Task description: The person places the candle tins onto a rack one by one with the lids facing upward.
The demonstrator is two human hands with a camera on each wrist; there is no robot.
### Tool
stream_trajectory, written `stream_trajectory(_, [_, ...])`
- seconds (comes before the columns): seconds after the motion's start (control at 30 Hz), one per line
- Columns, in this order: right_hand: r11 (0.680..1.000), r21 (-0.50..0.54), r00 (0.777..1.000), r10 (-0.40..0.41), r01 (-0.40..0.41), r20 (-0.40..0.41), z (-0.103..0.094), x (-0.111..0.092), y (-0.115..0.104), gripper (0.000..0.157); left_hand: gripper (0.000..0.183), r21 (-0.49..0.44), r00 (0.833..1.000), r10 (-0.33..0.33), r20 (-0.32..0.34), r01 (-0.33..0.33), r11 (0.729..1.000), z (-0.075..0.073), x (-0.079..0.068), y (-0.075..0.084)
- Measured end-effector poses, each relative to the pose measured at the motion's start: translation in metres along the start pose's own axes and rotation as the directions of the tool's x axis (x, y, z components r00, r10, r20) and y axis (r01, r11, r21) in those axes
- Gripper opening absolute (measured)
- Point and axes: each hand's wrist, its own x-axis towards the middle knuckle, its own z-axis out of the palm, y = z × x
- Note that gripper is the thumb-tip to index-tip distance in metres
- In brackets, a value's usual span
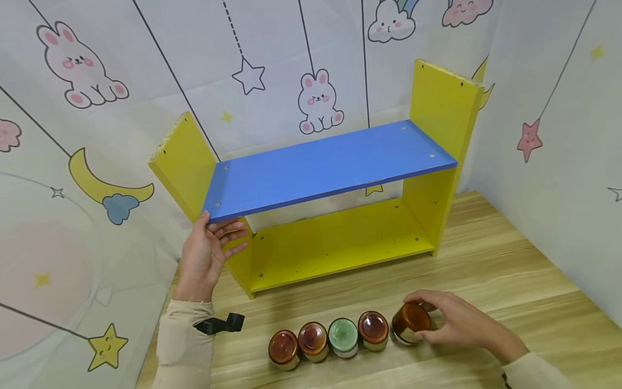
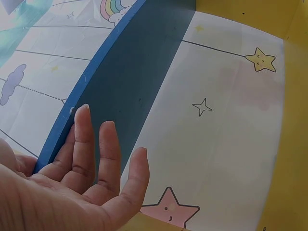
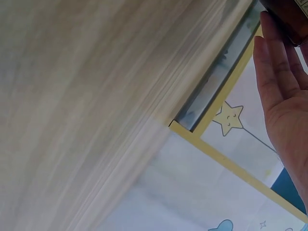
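Observation:
My left hand (image 1: 206, 256) grips the front left corner of a blue shelf board (image 1: 311, 170), the thumb at its edge and the other fingers spread beneath. In the left wrist view, that hand (image 2: 91, 178) lies against the blue board's edge (image 2: 67, 110). With thumb and fingers, my right hand (image 1: 457, 319) holds a dark brown glass jar (image 1: 412, 319), slightly tilted, at the right end of a row of jars. Part of this brown jar (image 3: 288, 19) shows in the right wrist view, above the fingers (image 3: 276, 72).
Left of the held jar stand brown jars (image 1: 373, 327) and a green jar (image 1: 343, 335) on the wood-grain table (image 1: 505, 281). The blue board spans two yellow side panels (image 1: 444, 108), above a yellow bottom shelf (image 1: 335, 243). Printed fabric (image 1: 272, 32) hangs behind.

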Motion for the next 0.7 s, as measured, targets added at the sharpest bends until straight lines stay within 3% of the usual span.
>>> stream_trajectory(0.2, [0.998,0.056,1.0,0.018,-0.019,0.017,-0.0025,-0.0007,0.0024,0.055,0.055,-0.006,1.0,0.0,0.006,0.0,1.0,0.0003,-0.0005,0.0003])
stream_trajectory(0.4, [0.993,0.073,0.995,0.091,-0.095,0.048,-0.0045,-0.0015,0.003,0.055,0.055,-0.01,1.0,0.0,0.006,0.0,1.0,0.0,-0.0004,0.0001])
stream_trajectory(0.7, [0.997,0.0,0.995,0.076,-0.076,0.067,-0.008,-0.0027,0.0026,0.062,0.055,-0.008,1.0,0.002,0.009,-0.002,1.0,-0.0001,-0.0004,-0.0001])
